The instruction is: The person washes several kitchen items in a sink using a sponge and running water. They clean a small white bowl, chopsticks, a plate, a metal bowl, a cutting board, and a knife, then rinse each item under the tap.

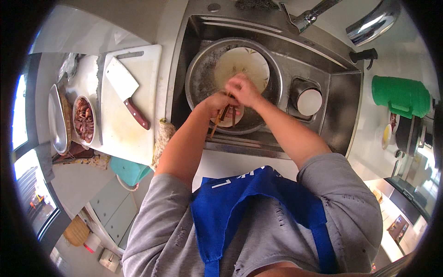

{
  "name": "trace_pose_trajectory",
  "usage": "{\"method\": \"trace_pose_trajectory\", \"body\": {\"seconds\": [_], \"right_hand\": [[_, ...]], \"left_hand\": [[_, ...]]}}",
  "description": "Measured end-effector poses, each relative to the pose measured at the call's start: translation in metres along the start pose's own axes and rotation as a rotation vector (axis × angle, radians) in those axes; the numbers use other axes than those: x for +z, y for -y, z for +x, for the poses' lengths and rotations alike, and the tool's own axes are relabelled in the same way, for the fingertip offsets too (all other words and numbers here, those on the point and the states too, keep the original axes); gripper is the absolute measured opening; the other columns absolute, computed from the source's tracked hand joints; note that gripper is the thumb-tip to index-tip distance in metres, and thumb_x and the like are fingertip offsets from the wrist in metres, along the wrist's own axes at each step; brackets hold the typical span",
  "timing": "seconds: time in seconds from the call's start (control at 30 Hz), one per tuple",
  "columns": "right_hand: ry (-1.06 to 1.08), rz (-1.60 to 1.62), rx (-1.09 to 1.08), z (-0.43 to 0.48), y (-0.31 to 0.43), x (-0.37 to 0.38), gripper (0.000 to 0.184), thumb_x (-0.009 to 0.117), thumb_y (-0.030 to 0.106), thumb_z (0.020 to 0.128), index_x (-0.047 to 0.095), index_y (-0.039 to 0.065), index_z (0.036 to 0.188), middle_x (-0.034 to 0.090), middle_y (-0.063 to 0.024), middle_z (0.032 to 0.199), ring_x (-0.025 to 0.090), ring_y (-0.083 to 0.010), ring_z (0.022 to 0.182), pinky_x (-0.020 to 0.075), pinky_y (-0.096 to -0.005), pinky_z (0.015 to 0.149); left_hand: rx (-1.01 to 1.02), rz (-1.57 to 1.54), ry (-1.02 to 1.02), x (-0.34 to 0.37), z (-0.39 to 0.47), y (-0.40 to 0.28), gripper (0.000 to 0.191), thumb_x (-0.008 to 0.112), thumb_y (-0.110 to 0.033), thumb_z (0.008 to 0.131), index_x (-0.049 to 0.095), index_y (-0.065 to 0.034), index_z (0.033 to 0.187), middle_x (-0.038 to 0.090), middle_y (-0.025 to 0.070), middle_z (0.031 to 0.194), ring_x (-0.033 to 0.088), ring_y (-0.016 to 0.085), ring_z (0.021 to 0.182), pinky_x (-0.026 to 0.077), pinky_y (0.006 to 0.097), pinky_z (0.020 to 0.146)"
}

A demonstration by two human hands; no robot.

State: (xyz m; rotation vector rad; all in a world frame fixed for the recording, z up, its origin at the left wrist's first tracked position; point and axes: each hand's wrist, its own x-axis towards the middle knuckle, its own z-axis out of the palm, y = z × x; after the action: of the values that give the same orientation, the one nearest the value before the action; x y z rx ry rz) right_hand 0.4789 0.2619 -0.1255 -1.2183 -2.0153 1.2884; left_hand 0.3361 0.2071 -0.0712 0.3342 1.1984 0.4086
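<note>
My left hand point(219, 103) is closed around a bunch of wooden chopsticks point(216, 125), whose lower ends stick out toward me. Right beside it, my right hand point(244, 90) has its fingers curled at the other end of the bunch. Both hands are over a round metal basin point(197, 65) that sits in the stainless steel sink point(341, 100). In the basin, a pale plate point(238, 62) with leaf marks near its rim lies beyond my hands. A white bowl point(228, 122) shows partly beneath the chopsticks; my left hand hides some of it.
A white cup point(309, 102) stands at the sink's drain, right of the basin. The faucet point(304, 21) rises behind. Left of the sink, a cleaver point(123, 79) lies on a white cutting board point(117, 138), near a bowl of sliced meat point(84, 119). A cloth point(164, 136) hangs by the sink's edge.
</note>
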Motion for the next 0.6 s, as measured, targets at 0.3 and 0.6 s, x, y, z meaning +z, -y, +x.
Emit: {"method": "trace_pose_trajectory", "body": {"seconds": [0.3,0.6], "right_hand": [[-0.425,-0.347,0.149,0.035,-0.041,-0.044,0.019,0.053,0.018,0.085,0.065,0.007,0.095,0.058,-0.0170,0.100,0.056,-0.0360,0.091,0.0452,-0.0407,0.084],[-0.356,1.122,0.485,0.000,0.064,-0.039,0.038,0.054,0.019,0.092,0.035,0.009,0.123,0.058,-0.0117,0.096,0.065,-0.0230,0.070,0.0542,-0.0347,0.060]], "left_hand": [[0.117,0.219,-0.037,0.015,-0.018,-0.001,0.020,0.063,-0.025,0.087,0.053,-0.0095,0.094,0.051,0.0020,0.066,0.043,0.010,0.046,0.034,0.0259,0.041],[0.502,0.947,-0.468,0.053,-0.062,-0.015,0.020,0.061,-0.013,0.080,0.053,0.0007,0.092,0.060,0.0183,0.072,0.061,0.033,0.069,0.047,0.0412,0.058]]}}
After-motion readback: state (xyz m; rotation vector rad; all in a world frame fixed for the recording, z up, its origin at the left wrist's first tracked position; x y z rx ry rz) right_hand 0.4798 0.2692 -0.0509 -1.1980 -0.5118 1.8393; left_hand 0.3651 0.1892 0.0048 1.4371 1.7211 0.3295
